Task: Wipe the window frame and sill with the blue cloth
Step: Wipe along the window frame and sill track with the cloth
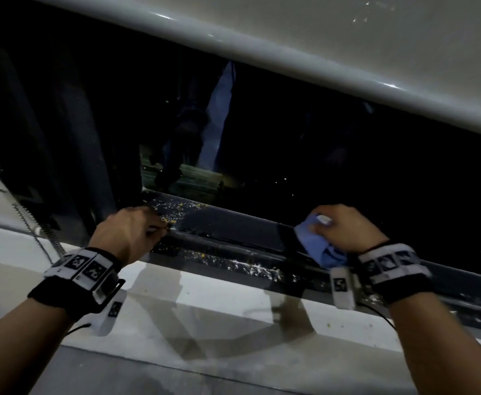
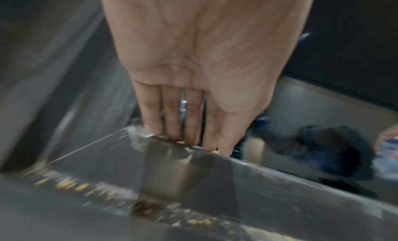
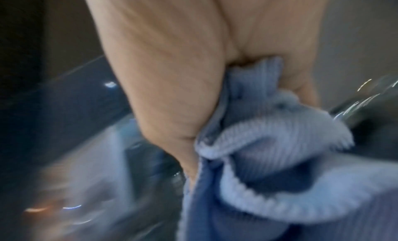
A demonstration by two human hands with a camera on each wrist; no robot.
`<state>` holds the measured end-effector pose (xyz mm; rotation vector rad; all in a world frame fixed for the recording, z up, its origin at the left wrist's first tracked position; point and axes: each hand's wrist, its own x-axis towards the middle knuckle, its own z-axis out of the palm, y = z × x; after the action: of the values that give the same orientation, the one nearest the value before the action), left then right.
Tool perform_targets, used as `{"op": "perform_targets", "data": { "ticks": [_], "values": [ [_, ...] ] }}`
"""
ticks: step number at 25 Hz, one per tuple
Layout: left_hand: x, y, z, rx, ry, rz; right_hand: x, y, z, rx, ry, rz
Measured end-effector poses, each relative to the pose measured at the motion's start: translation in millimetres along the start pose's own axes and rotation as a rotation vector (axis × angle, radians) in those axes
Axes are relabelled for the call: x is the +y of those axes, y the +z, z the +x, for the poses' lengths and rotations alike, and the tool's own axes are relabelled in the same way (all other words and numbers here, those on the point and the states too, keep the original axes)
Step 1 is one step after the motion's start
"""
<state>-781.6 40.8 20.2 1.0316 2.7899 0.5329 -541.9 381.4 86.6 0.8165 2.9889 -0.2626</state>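
A dark window frame rail point(image 1: 233, 226) runs from left to lower right above a white sill point(image 1: 205, 303). Yellow and white crumbs point(image 1: 173, 208) litter the rail. My left hand point(image 1: 136, 226) rests on the rail's left end; in the left wrist view its straight fingers point(image 2: 172, 115) press their tips on the rail edge point(image 2: 150, 156). My right hand point(image 1: 344, 226) grips the bunched blue cloth point(image 1: 316, 243) against the rail further right. The right wrist view shows the cloth point(image 3: 269, 159) squeezed in the palm of that hand point(image 3: 172, 74); the picture is blurred.
Dark window glass point(image 1: 290, 138) fills the space above the rail, under a white upper frame point(image 1: 319, 52). More crumbs point(image 1: 250, 269) lie in the lower track. A beaded blind cord point(image 1: 25, 220) hangs at the left.
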Motion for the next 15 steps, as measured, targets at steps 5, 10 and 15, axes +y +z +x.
{"op": "perform_targets", "data": {
  "ticks": [5, 10, 15],
  "values": [
    [56, 3, -7, -0.021, 0.195, 0.036, 83, -11, -21, -0.135, 0.241, -0.133],
    [164, 41, -1, -0.210, 0.488, 0.044, 55, 1, -11, -0.221, 0.178, 0.076],
    [224, 72, 13, -0.249, 0.507, 0.110, 91, -8, -25, -0.027, 0.066, 0.317]
  ]
}}
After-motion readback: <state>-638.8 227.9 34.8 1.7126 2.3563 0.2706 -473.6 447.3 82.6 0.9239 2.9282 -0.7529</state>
